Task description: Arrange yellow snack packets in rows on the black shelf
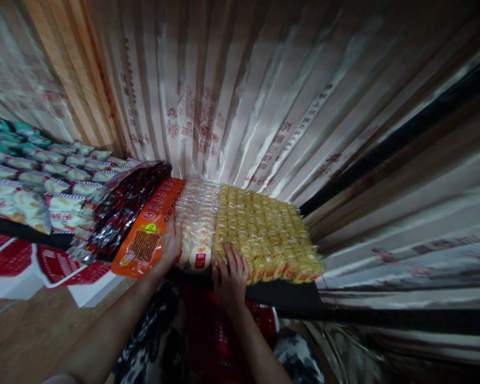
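Note:
My left hand [172,241] lies along the right edge of an orange snack packet [143,246], beside rows of clear-wrapped round white crackers [200,234]. Its fingers are stretched out, and no grip on the packet shows. At the front of the shelf, my right hand [231,274] rests with slightly bent, parted fingers against the yellow-wrapped snacks [264,229], where they border the white crackers. These yellow packets stand in tight, even rows. Behind the orange packet, dark shiny packets [122,216] lean in an overlapping stack.
White snack bags [64,186] fill the shelf at left, with green bags [18,132] beyond them. The black shelf edge [288,296] runs below the goods. Red-and-white boxes [70,266] sit lower left. Pleated printed sheeting [232,90] hangs behind, and a dark pole [384,138] slants at right.

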`<state>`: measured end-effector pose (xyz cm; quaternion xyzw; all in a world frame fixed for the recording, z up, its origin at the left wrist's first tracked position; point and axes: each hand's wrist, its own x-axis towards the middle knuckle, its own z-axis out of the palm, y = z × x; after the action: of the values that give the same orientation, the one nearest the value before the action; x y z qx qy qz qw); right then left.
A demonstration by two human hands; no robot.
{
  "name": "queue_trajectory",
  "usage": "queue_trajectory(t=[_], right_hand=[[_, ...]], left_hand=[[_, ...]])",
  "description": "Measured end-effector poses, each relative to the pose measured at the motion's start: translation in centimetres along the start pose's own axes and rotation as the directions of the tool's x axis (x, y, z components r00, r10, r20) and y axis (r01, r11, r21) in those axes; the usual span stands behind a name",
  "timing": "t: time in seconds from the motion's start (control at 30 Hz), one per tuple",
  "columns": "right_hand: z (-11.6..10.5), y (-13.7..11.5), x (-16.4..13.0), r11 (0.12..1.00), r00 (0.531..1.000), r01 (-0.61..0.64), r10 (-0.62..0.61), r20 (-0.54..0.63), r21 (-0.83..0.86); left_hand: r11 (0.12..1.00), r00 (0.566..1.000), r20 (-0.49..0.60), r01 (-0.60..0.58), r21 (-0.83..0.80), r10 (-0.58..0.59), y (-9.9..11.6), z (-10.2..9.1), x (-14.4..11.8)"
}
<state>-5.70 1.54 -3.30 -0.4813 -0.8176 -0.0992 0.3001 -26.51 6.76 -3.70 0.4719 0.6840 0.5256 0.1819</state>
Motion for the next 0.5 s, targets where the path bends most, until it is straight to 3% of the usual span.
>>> queue_trajectory(t=[0.5], right_hand=[[-0.5,0.7,0.2,0.999,0.999,-0.028,0.027,0.024,0.023]], left_hand=[[0.989,0.999,0.021,0.036,0.145,-0.040,1.1,0.6,-0.1]])
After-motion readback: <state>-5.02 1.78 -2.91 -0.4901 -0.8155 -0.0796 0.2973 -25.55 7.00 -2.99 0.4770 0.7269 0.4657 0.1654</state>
